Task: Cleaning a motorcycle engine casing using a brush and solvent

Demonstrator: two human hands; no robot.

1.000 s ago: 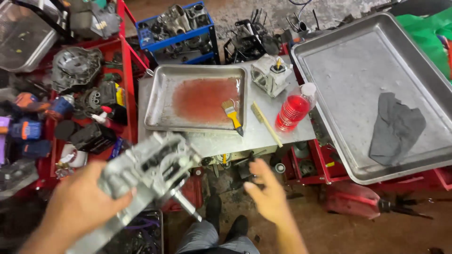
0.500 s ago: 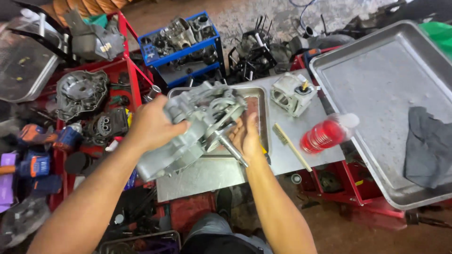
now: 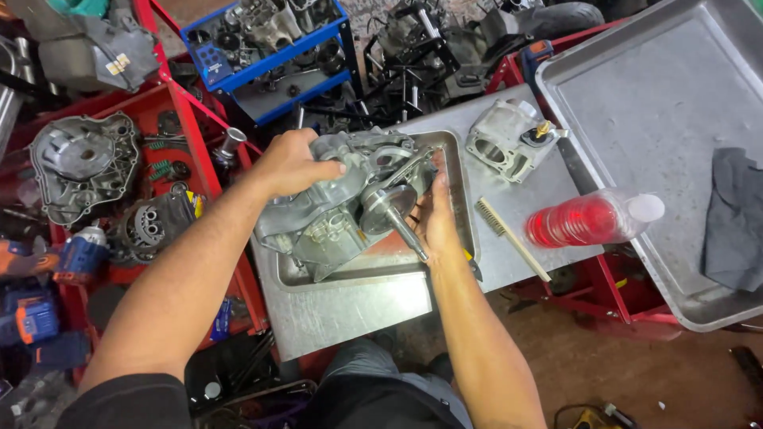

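A grey metal engine crankcase (image 3: 334, 210) with a steel crankshaft (image 3: 396, 214) sticking out of it rests in the small metal tray (image 3: 457, 187) on the grey work table (image 3: 350, 306). My left hand (image 3: 290, 163) grips the top left of the case. My right hand (image 3: 435, 218) presses flat against its right side, just beside the shaft. A brush with a yellow handle is partly hidden under my right wrist.
A grey engine cylinder (image 3: 509, 143), a wooden-handled brush (image 3: 509, 234) and a plastic bottle of red liquid (image 3: 592, 218) lie on the table's right. A large metal tray (image 3: 652, 95) holds a dark rag (image 3: 735, 218). Red shelves (image 3: 179, 103) of engine parts stand left; a blue rack (image 3: 270, 48) behind.
Both hands carried the crankcase from low at the left up over the table and set it down in the small tray. My right hand went from empty to pressing on the case.
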